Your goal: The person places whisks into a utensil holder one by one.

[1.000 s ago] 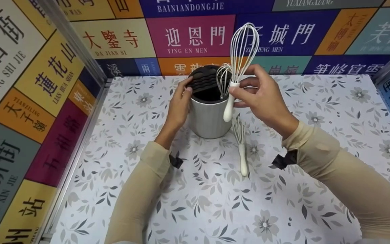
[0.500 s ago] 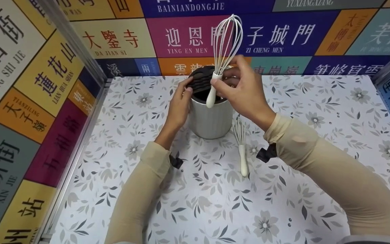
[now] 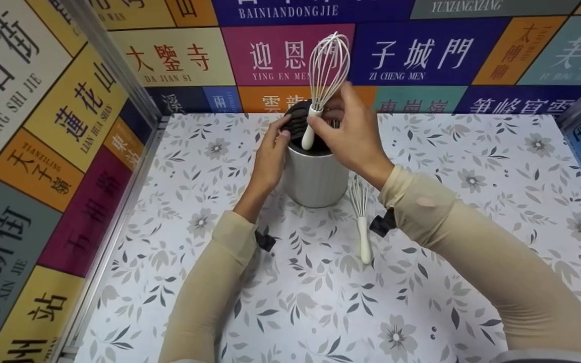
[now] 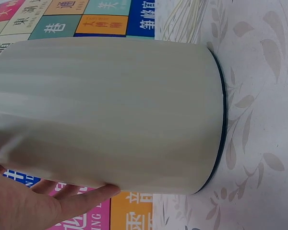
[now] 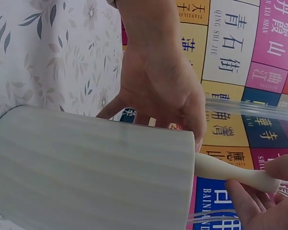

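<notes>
A light grey ribbed utensil holder (image 3: 315, 179) stands upright on the table, with a black slotted insert (image 3: 298, 117) at its mouth. My left hand (image 3: 272, 154) grips its left side near the rim. Between thumb and fingers my right hand (image 3: 355, 133) pinches a white-handled whisk (image 3: 329, 70) where wires meet handle. The whisk points wires up, its handle (image 5: 221, 167) over the holder's opening; in the right wrist view the handle's end overlaps the rim. Wires of another whisk (image 5: 213, 218) show at the mouth, mostly hidden by my right hand.
Another white whisk (image 3: 364, 237) lies on the floral-patterned table (image 3: 300, 282), just right of the holder, handle toward me. Panels with printed lettering (image 3: 290, 55) rise behind the table and along its left and right sides.
My right hand has brought the whisk leftward from the holder's right side to over its opening, then slightly lower. My left hand has kept its grip on the holder.
</notes>
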